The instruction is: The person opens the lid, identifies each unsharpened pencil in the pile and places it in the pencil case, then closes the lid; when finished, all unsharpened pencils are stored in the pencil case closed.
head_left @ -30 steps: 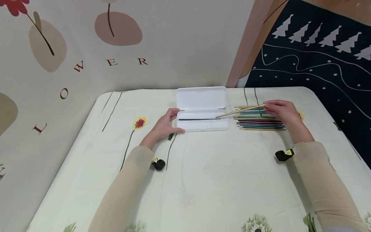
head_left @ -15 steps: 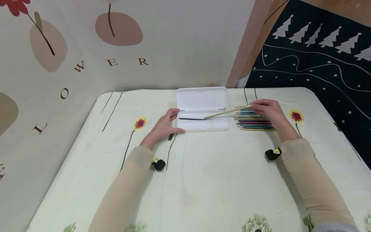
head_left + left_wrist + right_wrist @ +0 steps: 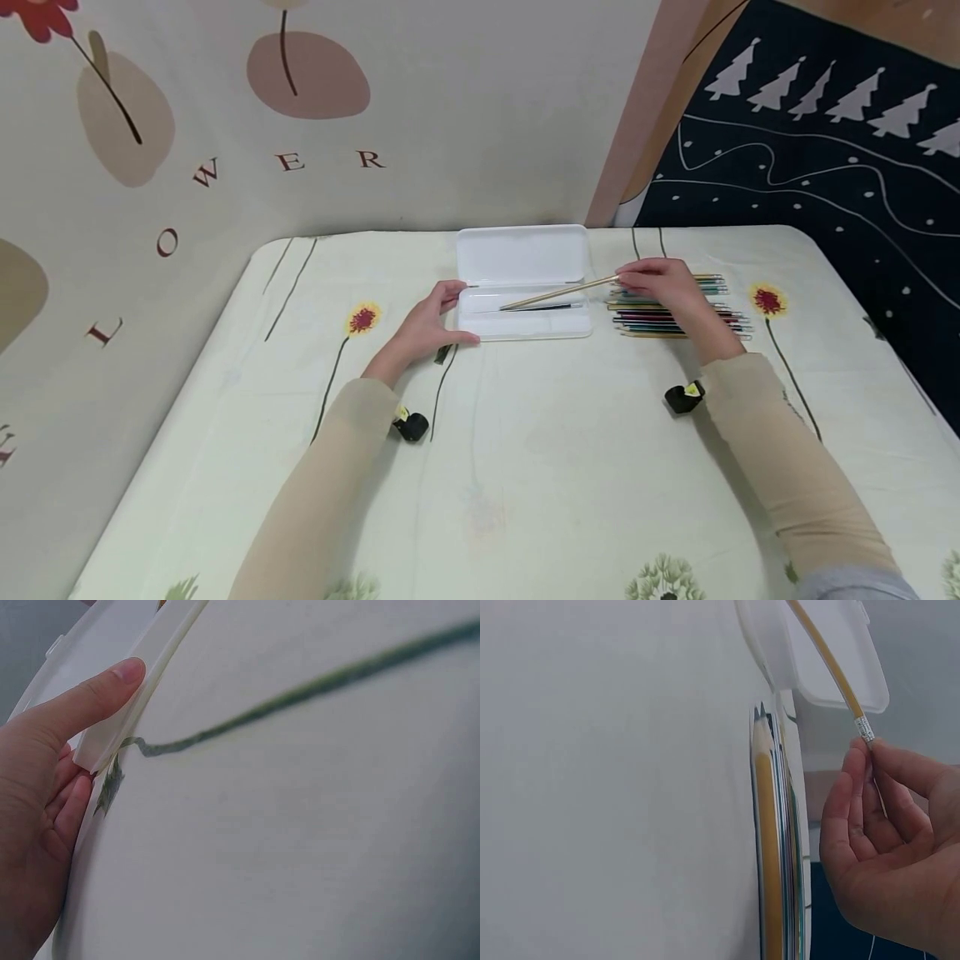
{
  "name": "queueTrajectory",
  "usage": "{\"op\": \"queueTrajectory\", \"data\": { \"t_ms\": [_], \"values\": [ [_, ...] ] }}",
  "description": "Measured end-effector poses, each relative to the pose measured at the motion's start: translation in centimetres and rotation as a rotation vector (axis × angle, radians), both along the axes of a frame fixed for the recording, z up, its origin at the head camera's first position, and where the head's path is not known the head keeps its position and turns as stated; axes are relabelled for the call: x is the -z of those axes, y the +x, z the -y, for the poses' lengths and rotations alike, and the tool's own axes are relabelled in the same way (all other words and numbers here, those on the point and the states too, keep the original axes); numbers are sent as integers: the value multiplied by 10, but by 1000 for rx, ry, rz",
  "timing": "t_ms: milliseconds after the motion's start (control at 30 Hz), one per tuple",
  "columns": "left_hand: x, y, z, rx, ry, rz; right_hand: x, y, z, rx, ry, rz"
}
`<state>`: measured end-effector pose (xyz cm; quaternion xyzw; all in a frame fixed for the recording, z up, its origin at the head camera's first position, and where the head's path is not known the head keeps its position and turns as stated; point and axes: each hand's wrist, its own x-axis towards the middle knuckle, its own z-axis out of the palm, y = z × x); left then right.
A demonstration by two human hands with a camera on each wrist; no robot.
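On the table (image 3: 525, 433), the case lies near the middle of the frame, its lid (image 3: 521, 254) behind its tray (image 3: 517, 337), with the left hand (image 3: 423, 328) at its left end. In the tray lies one pencil (image 3: 557, 307), and above it the held pencil (image 3: 558, 293) slants from the right hand (image 3: 663, 287). To the right of the case lies the row of pencils (image 3: 643, 319), partly hidden under this hand.

left sleeve (image 3: 322, 492): long, beige | right sleeve (image 3: 787, 467): long, beige, grey-blue cloth (image 3: 855, 585) at upper end | left wrist camera (image 3: 412, 427): black, blocky, yellow label (image 3: 402, 413) | right wrist camera (image 3: 682, 401): same | left hand (image 3: 423, 327), right hand (image 3: 662, 287): bare
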<state>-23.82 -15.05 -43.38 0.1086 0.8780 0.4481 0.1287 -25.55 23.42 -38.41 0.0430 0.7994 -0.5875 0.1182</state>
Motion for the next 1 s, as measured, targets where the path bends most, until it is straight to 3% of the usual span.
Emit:
{"op": "queueTrajectory", "data": {
  "t_ms": [200,667,1000],
  "values": [
    [0,0,1,3,0,0,5,-2,8,-51,19,-16],
    [-1,0,0,8,1,2,9,-3,29,-101,174,-23],
    [-1,0,0,9,-2,-1,12,-5,35,-135,173,-17]
  ]
}}
